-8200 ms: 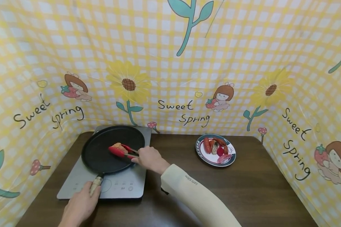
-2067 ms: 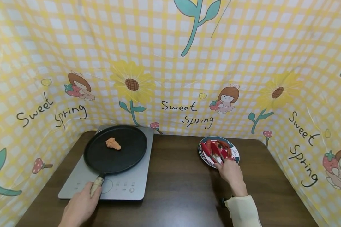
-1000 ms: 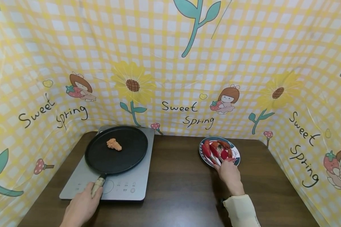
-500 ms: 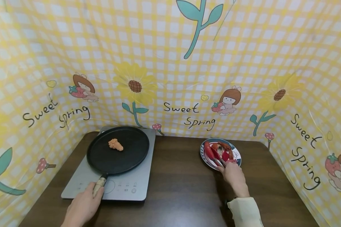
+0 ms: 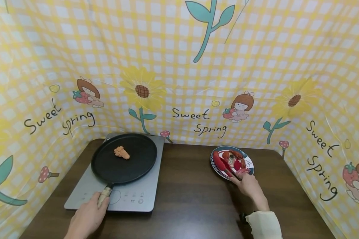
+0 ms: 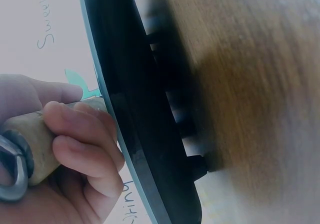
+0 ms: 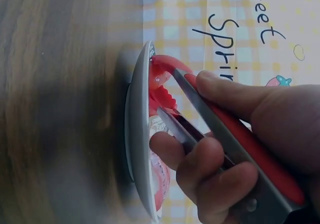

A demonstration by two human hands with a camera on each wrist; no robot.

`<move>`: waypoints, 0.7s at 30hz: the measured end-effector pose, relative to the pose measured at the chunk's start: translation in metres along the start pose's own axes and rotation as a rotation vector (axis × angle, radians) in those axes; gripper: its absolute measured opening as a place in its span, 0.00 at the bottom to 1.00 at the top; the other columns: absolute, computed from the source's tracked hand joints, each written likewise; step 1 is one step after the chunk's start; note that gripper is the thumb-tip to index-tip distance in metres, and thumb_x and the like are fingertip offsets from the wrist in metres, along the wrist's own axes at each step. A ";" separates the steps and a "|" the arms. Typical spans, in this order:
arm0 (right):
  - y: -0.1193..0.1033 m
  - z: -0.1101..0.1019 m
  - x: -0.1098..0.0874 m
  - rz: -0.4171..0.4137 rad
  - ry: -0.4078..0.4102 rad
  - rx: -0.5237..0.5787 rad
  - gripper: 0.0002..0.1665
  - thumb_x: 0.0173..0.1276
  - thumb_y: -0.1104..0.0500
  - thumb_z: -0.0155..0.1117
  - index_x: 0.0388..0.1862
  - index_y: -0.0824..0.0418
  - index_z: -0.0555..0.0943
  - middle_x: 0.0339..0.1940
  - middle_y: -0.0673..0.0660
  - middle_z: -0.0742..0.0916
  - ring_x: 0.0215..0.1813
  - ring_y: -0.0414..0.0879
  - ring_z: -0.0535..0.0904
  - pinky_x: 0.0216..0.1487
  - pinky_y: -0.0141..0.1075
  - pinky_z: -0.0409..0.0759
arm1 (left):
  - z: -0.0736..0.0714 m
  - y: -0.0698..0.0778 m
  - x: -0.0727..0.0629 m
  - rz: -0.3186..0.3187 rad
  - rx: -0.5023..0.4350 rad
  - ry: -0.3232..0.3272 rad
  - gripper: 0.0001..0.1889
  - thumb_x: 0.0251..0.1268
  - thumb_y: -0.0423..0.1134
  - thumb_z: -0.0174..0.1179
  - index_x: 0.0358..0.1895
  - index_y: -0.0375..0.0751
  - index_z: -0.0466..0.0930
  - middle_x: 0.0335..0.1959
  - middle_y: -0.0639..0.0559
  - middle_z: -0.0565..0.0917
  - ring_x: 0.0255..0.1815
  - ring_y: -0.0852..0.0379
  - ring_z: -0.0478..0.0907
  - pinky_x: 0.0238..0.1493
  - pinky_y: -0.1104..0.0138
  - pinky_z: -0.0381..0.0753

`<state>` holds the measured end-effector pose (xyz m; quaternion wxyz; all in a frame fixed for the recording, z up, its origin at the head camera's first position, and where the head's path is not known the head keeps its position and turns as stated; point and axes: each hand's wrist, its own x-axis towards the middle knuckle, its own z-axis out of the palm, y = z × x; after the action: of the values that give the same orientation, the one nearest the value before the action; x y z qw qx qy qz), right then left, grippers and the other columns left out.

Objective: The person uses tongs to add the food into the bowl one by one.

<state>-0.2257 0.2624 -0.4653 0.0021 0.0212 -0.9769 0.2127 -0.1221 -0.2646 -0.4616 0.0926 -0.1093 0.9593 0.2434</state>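
My left hand (image 5: 88, 214) grips the handle (image 6: 37, 144) of a flat black frying pan (image 5: 137, 166) on an induction cooker (image 5: 86, 189). A piece of fried chicken (image 5: 121, 152) lies on the pan, left of its middle. Over at the right, my right hand (image 5: 252, 189) holds metal tongs (image 7: 245, 139) with red tips and a red grip strip. Their tips reach down among food on a round plate (image 5: 250, 161), at its left side, where they cover a sausage. Whether they pinch it I cannot tell. Shrimp-like pieces and a pink meat slice (image 5: 242, 171) also lie there.
The brown wooden table (image 5: 185, 192) spreads between cooker and plate. A yellow checked cloth (image 5: 185, 83) printed with flowers rises close behind and along both sides. The pan handle points toward me.
Earlier the tongs held the chicken over the pan; it now lies there. My right hand has moved right to the plate, and the tongs' arms have come closer together. The left hand keeps its grip.
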 end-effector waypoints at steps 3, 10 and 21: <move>0.002 0.001 0.000 0.002 -0.014 0.047 0.23 0.67 0.45 0.61 0.18 0.56 0.71 0.13 0.51 0.71 0.21 0.46 0.70 0.26 0.38 0.67 | 0.000 0.001 0.000 -0.008 -0.002 -0.006 0.38 0.70 0.64 0.38 0.61 0.27 0.61 0.35 0.35 0.77 0.28 0.48 0.72 0.27 0.54 0.70; 0.007 -0.001 -0.001 0.078 -0.063 0.155 0.22 0.69 0.45 0.59 0.24 0.60 0.78 0.11 0.51 0.75 0.15 0.43 0.70 0.19 0.35 0.66 | 0.000 0.001 0.001 -0.037 -0.005 -0.026 0.38 0.70 0.63 0.39 0.62 0.28 0.60 0.30 0.41 0.75 0.26 0.49 0.69 0.26 0.55 0.68; 0.009 -0.002 0.000 0.138 -0.076 0.268 0.23 0.68 0.44 0.58 0.27 0.63 0.82 0.11 0.53 0.76 0.14 0.43 0.70 0.14 0.34 0.63 | 0.001 0.001 0.002 -0.041 0.003 -0.022 0.38 0.70 0.64 0.39 0.62 0.27 0.60 0.32 0.39 0.76 0.27 0.48 0.69 0.27 0.55 0.68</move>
<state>-0.2257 0.2713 -0.4675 -0.0522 -0.0381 -0.9383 0.3398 -0.1243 -0.2633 -0.4624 0.1082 -0.1261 0.9561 0.2412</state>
